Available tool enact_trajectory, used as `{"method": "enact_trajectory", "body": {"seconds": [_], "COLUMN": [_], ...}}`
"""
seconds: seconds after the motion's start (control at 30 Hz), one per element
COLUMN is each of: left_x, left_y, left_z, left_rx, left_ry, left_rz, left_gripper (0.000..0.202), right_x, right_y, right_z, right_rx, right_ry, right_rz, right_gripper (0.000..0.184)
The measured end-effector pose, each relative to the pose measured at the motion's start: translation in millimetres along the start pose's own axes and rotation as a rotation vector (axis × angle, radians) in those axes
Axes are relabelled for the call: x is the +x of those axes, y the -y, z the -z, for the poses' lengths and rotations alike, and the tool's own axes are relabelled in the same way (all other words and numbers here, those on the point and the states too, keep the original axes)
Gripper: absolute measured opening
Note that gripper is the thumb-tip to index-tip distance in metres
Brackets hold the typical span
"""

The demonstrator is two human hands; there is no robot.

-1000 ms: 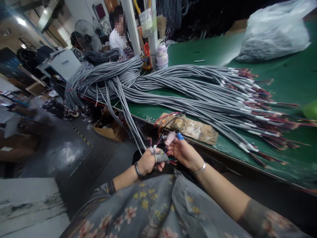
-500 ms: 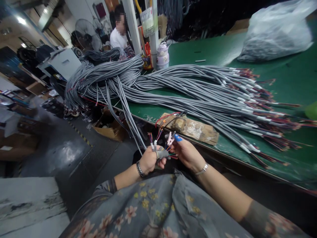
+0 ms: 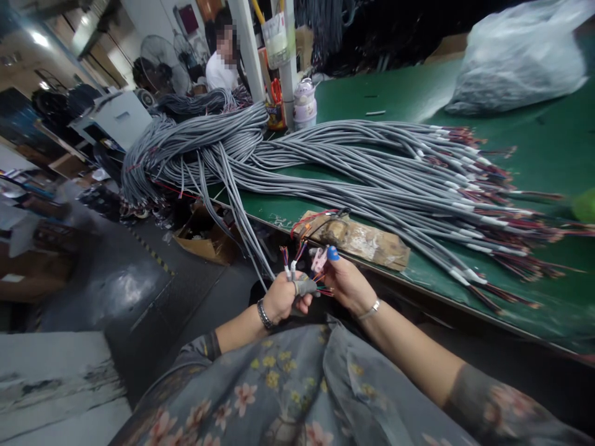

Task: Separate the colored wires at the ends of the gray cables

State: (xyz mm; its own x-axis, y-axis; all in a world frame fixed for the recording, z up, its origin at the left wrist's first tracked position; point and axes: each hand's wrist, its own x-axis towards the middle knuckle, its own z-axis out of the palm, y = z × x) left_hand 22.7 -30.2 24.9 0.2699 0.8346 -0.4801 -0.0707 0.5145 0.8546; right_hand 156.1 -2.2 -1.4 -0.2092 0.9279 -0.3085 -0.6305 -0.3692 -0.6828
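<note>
My left hand (image 3: 282, 298) is closed around the ends of several grey cables (image 3: 260, 263) that hang down from the table. Their white-wrapped tips fan out into thin coloured wires (image 3: 285, 253) above the fist. A grey cover (image 3: 305, 287) wraps the thumb. Close by on the right, my right hand (image 3: 351, 284) is pinched on a small pink clip-like tool (image 3: 318, 260), with a blue fingertip cover (image 3: 333, 253) on one digit. Red, green and blue wire ends (image 3: 325, 290) stick out between the two hands. The exact grip on single wires is too small to see.
Grey cables (image 3: 344, 155) lie across the green table (image 3: 372, 93), bare ends to the right. A taped wooden block (image 3: 372, 241) sits at its front edge. Behind are a lilac bottle (image 3: 305, 105), a plastic bag (image 3: 515, 62) and a seated person (image 3: 223, 68). Below stands a cardboard box (image 3: 204, 238).
My right hand has shifted slightly left and up, and the pink tool has turned a little. My left hand stays nearly in place with the cables.
</note>
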Motion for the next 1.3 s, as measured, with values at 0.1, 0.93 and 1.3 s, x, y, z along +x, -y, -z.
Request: {"method": "enact_trajectory", "body": {"seconds": [0.1, 0.93, 1.3], "left_x": [0.8, -5.0, -5.2], "left_y": [2.2, 1.8, 1.0], "left_z": [0.8, -5.0, -6.5], "left_rx": [0.011, -0.059, -0.025], "left_ry": [-0.011, -0.093, -0.094], "left_rz": [-0.007, -0.059, -0.029], "left_gripper": [0.034, 0.039, 0.040], "right_x": [0.8, -4.0, -1.1], "right_y": [-2.7, 0.5, -3.0], "right_z": [1.5, 7.4, 6.7], "right_rx": [0.013, 0.028, 0.080], "right_ry": [0.011, 0.095, 0.064], "right_rz": [-0.009, -0.071, -0.069], "right_gripper": [0.043, 0.035, 0.033]}}
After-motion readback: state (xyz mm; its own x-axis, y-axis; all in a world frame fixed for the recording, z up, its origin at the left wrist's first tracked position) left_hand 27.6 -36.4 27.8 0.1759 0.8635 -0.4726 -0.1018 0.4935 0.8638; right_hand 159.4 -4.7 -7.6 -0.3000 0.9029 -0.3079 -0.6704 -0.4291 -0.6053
